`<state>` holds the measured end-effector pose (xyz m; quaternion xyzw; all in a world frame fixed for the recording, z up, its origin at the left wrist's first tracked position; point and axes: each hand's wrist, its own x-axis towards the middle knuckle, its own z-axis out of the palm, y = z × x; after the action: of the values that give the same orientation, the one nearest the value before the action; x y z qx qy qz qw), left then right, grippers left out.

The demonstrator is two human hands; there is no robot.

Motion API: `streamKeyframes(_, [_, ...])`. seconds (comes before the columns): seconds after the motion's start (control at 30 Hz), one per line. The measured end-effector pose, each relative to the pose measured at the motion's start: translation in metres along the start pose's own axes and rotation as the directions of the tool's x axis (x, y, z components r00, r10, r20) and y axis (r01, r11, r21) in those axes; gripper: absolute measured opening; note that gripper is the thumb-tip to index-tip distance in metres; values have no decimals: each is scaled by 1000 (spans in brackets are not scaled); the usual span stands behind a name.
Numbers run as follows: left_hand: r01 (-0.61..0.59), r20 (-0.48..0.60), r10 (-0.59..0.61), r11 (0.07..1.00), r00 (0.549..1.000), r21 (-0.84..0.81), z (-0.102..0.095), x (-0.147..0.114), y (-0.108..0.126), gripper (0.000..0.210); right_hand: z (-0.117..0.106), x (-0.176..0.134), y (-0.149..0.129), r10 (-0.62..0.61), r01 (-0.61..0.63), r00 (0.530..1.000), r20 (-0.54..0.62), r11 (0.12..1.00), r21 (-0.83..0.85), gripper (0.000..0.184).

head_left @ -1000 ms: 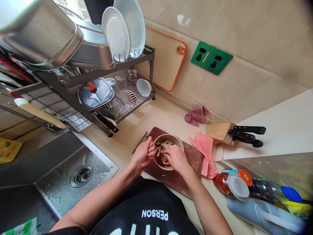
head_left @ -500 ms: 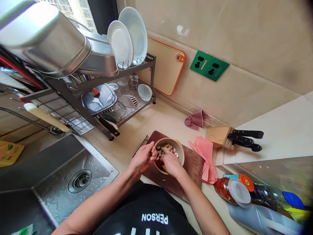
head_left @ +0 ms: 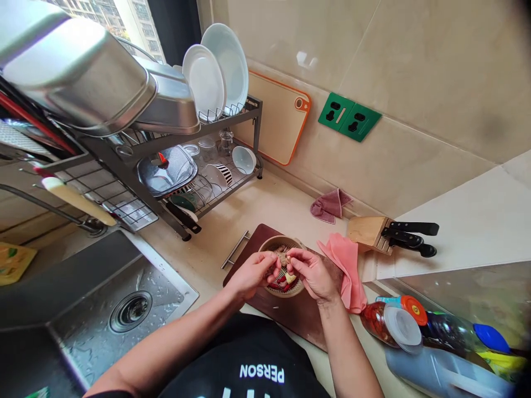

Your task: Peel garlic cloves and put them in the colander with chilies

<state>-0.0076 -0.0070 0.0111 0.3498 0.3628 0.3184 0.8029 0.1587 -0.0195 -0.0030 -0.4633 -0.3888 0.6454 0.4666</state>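
Right hand (head_left: 316,275) has risen from basket (head_left: 284,294) toward left hand (head_left: 253,275), both pinching, contents unclear.

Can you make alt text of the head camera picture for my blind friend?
A person's left hand and right hand hover close together above a beige strainer of food pieces on a brown board; a sink is left, a knife block right.

Daylight from far-left window (head_left: 141,25), glare on steel pans (head_left: 91,77), bright spot on wall (head_left: 415,66), dark blurred right corners
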Motion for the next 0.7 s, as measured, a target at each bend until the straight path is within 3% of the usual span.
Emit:
streamKeyframes(0.1, [21, 43, -24, 997, 999, 80, 6, -3, 2, 30, 5, -5, -5, 9, -10, 1000, 15, 1000, 21, 20])
streamKeyframes(0.33, [-99, 179, 53, 961, 982, 258, 5, -7, 6, 35, 10, -7, -9, -31, 38, 998, 62, 993, -116, 15])
streamKeyframes(0.7, [-144, 285, 47, 933, 957, 331, -4, -7, 2, 42, 8, -7, -17, 4, 35, 988, 153, 967, -254, 17])
